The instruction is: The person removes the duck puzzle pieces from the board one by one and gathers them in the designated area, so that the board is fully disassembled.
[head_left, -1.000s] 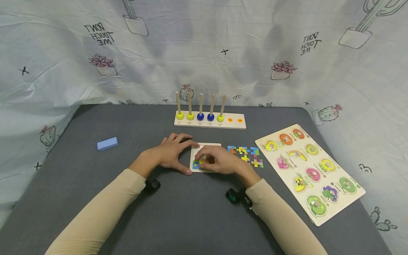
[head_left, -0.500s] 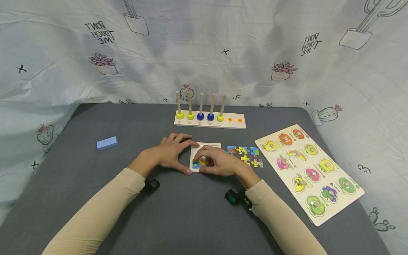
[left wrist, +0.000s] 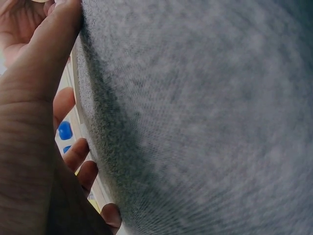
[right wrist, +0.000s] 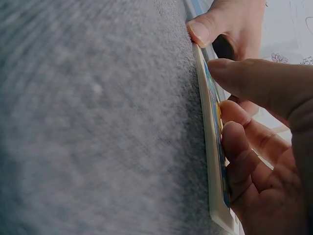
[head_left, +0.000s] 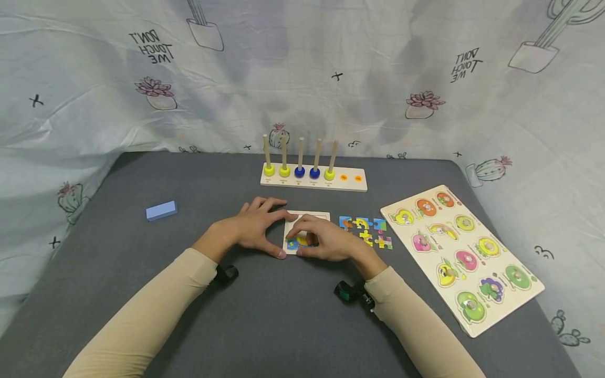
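A small pale wooden puzzle tray (head_left: 322, 213) lies on the grey table, with blue and yellow jigsaw pieces (head_left: 296, 244) along its front part. My left hand (head_left: 255, 227) rests at the tray's left side, thumb at the front corner and index finger near the back one. Over the tray, my right hand (head_left: 323, 239) touches the pieces with its thumb and bent fingertips. In the right wrist view, its thumb (right wrist: 227, 76) and fingertips stand apart on the picture surface (right wrist: 218, 112); no piece shows pinched between them. Right of the tray lie several loose jigsaw pieces (head_left: 363, 223).
Behind the tray stands a wooden peg board (head_left: 314, 184) with yellow and blue rings on upright pegs. A large fruit puzzle board (head_left: 503, 306) lies slanted at the right. Far left is a blue block (head_left: 161, 211). A patterned curtain (head_left: 302, 68) hangs at the back.
My right fingers have shifted slightly at the tray, and the thumb has moved left toward its front edge. More of the blue and yellow pieces shows. The left hand stays in place.
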`<state>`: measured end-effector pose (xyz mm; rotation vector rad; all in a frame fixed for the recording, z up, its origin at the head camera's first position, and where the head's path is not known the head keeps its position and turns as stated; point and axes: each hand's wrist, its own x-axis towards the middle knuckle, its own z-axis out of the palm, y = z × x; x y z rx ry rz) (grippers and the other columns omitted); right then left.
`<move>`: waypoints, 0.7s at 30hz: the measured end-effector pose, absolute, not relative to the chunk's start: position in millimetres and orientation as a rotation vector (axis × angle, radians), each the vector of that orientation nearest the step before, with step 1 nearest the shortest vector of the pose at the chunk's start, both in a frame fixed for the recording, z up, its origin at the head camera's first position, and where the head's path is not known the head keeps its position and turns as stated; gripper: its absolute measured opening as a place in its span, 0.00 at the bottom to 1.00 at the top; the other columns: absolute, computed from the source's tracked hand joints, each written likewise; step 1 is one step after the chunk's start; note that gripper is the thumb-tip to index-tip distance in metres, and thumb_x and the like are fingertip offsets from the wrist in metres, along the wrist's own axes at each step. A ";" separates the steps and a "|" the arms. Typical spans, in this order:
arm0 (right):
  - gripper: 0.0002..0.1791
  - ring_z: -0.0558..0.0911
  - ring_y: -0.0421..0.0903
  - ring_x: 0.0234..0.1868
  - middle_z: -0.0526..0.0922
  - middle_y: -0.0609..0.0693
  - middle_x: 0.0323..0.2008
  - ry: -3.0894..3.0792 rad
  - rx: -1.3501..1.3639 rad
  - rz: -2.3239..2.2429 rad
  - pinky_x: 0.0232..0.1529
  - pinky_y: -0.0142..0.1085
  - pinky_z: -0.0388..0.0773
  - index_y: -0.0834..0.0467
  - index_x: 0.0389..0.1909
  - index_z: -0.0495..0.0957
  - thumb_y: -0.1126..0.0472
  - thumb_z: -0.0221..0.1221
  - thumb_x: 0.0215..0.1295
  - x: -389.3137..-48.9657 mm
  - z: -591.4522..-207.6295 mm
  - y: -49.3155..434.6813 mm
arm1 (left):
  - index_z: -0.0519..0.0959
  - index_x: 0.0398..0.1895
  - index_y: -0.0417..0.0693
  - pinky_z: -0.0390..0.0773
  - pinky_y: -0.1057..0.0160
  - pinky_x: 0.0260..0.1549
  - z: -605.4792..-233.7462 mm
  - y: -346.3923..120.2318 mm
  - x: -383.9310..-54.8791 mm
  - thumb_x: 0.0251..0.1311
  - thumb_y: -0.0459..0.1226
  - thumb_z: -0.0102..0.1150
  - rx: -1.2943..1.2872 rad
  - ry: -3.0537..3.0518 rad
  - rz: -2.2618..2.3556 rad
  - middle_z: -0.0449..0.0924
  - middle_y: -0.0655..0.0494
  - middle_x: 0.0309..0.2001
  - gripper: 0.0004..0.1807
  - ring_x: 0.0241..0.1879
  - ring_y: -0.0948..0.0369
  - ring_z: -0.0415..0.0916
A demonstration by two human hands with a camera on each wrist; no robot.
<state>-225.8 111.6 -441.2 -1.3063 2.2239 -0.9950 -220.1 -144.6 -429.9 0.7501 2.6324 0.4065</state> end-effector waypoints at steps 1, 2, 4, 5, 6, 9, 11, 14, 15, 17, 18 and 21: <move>0.17 0.77 0.42 0.36 0.76 0.47 0.58 2.220 -1.306 -1.002 0.42 0.35 0.77 0.52 0.58 0.82 0.60 0.67 0.69 -225.7 -441.3 111.7 | 0.64 0.77 0.75 0.57 0.35 0.66 -429.9 -144.5 -220.1 0.45 0.75 0.67 0.751 2.632 0.407 0.46 0.57 0.82 0.53 0.75 0.47 0.49; 0.17 0.76 0.41 0.35 0.76 0.47 0.58 2.218 -1.303 -1.007 0.41 0.35 0.76 0.52 0.58 0.81 0.60 0.67 0.69 -225.7 -441.3 111.9 | 0.64 0.77 0.75 0.57 0.35 0.66 -430.0 -144.5 -220.2 0.45 0.75 0.67 0.753 2.631 0.408 0.46 0.56 0.82 0.53 0.75 0.47 0.49; 0.17 0.75 0.41 0.33 0.76 0.47 0.58 2.212 -1.298 -1.021 0.40 0.35 0.76 0.52 0.58 0.81 0.60 0.66 0.70 -225.6 -441.1 112.0 | 0.63 0.77 0.75 0.57 0.35 0.66 -430.2 -144.5 -220.5 0.45 0.75 0.67 0.753 2.629 0.410 0.46 0.57 0.82 0.53 0.76 0.47 0.48; 0.17 0.75 0.41 0.33 0.76 0.47 0.58 2.210 -1.294 -1.026 0.39 0.35 0.76 0.52 0.58 0.81 0.60 0.66 0.70 -225.6 -441.2 112.0 | 0.63 0.77 0.75 0.57 0.35 0.66 -430.2 -144.5 -220.7 0.46 0.74 0.67 0.752 2.628 0.411 0.45 0.57 0.82 0.53 0.75 0.47 0.49; 0.17 0.75 0.40 0.32 0.76 0.47 0.58 2.209 -1.289 -1.028 0.39 0.35 0.75 0.52 0.58 0.81 0.61 0.65 0.71 -225.5 -441.3 111.9 | 0.63 0.77 0.75 0.57 0.35 0.66 -430.1 -144.6 -220.6 0.46 0.74 0.67 0.751 2.627 0.411 0.45 0.57 0.82 0.53 0.76 0.47 0.48; 0.16 0.75 0.40 0.32 0.76 0.47 0.58 2.211 -1.278 -1.027 0.38 0.35 0.76 0.52 0.59 0.81 0.61 0.64 0.71 -225.4 -441.3 111.4 | 0.63 0.77 0.75 0.56 0.35 0.66 -430.7 -144.6 -221.1 0.45 0.74 0.68 0.747 2.624 0.414 0.46 0.57 0.82 0.53 0.76 0.47 0.48; 0.16 0.75 0.40 0.31 0.76 0.47 0.57 2.226 -1.272 -1.019 0.38 0.35 0.76 0.52 0.59 0.81 0.62 0.63 0.72 -225.6 -442.0 110.1 | 0.63 0.78 0.75 0.56 0.35 0.66 -431.3 -145.0 -221.1 0.45 0.75 0.67 0.745 2.624 0.411 0.45 0.57 0.82 0.54 0.76 0.47 0.48; 0.16 0.75 0.39 0.31 0.78 0.48 0.55 2.249 -1.266 -1.008 0.38 0.35 0.76 0.53 0.59 0.82 0.64 0.61 0.73 -225.6 -442.6 107.8 | 0.63 0.78 0.74 0.56 0.35 0.67 -431.5 -145.5 -220.9 0.46 0.74 0.67 0.746 2.622 0.411 0.45 0.56 0.83 0.54 0.76 0.46 0.48; 0.16 0.75 0.39 0.31 0.78 0.48 0.54 2.257 -1.262 -1.005 0.39 0.35 0.76 0.54 0.59 0.81 0.64 0.61 0.73 -225.6 -442.9 107.2 | 0.63 0.78 0.73 0.55 0.35 0.67 -431.5 -145.6 -220.7 0.46 0.74 0.67 0.746 2.620 0.410 0.44 0.56 0.83 0.54 0.76 0.46 0.47; 0.16 0.75 0.39 0.31 0.79 0.49 0.54 2.265 -1.260 -1.001 0.39 0.35 0.76 0.54 0.59 0.82 0.65 0.61 0.73 -225.1 -442.5 106.4 | 0.63 0.78 0.73 0.55 0.34 0.67 -430.8 -145.6 -220.2 0.46 0.74 0.68 0.750 2.620 0.413 0.44 0.56 0.83 0.54 0.76 0.46 0.47; 0.16 0.75 0.39 0.31 0.79 0.49 0.53 2.266 -1.256 -1.001 0.39 0.35 0.76 0.54 0.58 0.81 0.65 0.61 0.73 -224.9 -442.0 106.3 | 0.63 0.78 0.74 0.55 0.34 0.67 -430.5 -145.4 -220.2 0.46 0.74 0.68 0.750 2.618 0.413 0.44 0.55 0.83 0.54 0.77 0.46 0.47; 0.16 0.76 0.39 0.32 0.79 0.49 0.53 2.267 -1.249 -0.997 0.39 0.35 0.76 0.54 0.59 0.81 0.66 0.61 0.72 -223.9 -439.8 106.7 | 0.62 0.78 0.75 0.55 0.35 0.67 -430.0 -144.5 -220.4 0.46 0.74 0.68 0.746 2.619 0.410 0.45 0.56 0.82 0.54 0.77 0.46 0.47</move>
